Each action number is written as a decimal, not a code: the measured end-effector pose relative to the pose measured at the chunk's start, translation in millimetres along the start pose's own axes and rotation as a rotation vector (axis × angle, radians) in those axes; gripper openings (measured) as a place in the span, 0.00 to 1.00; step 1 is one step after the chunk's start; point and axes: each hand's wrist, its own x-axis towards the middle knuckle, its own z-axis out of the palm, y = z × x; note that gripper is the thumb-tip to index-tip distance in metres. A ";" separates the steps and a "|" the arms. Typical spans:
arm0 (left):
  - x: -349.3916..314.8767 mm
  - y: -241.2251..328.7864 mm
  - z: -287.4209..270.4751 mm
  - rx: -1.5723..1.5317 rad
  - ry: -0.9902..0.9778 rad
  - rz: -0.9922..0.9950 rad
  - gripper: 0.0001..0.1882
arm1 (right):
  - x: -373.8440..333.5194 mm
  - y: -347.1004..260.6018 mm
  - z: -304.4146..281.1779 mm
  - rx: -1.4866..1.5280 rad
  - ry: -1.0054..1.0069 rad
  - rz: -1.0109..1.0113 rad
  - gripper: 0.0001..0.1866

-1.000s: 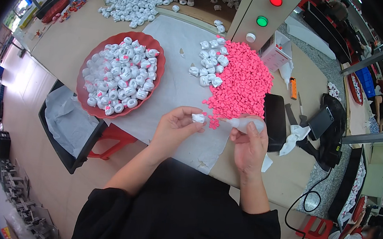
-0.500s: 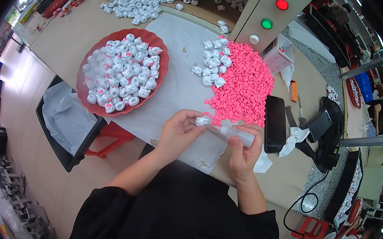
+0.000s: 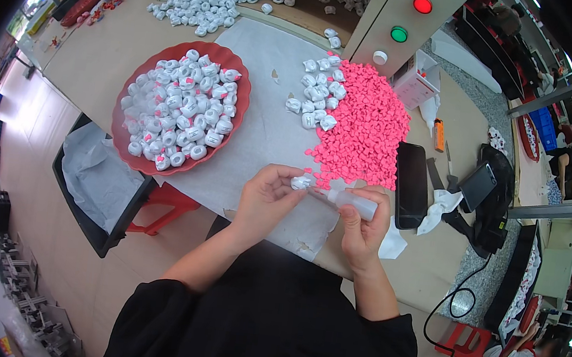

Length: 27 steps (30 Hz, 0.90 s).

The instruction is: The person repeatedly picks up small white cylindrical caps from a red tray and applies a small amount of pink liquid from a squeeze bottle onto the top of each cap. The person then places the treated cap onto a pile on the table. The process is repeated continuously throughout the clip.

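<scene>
We hold one white piece (image 3: 301, 182) and one bottle (image 3: 358, 203), right of one bowl (image 3: 243, 99). Left grip (image 3: 263, 199) pinches the piece; right grip (image 3: 365, 238) clasps the bottle.

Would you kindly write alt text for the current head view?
A person's left hand holds a small white piece while the right hand points a translucent plastic squeeze bottle toward it. Ahead lies a heap of small pink pieces; at left, a scalloped red bowl holds white pieces, some showing pink.
</scene>
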 end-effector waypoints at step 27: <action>-0.9 0.9 0.4 0.013 0.003 -0.047 0.14 | 0.6 2.6 1.6 -0.156 -0.016 -0.164 0.13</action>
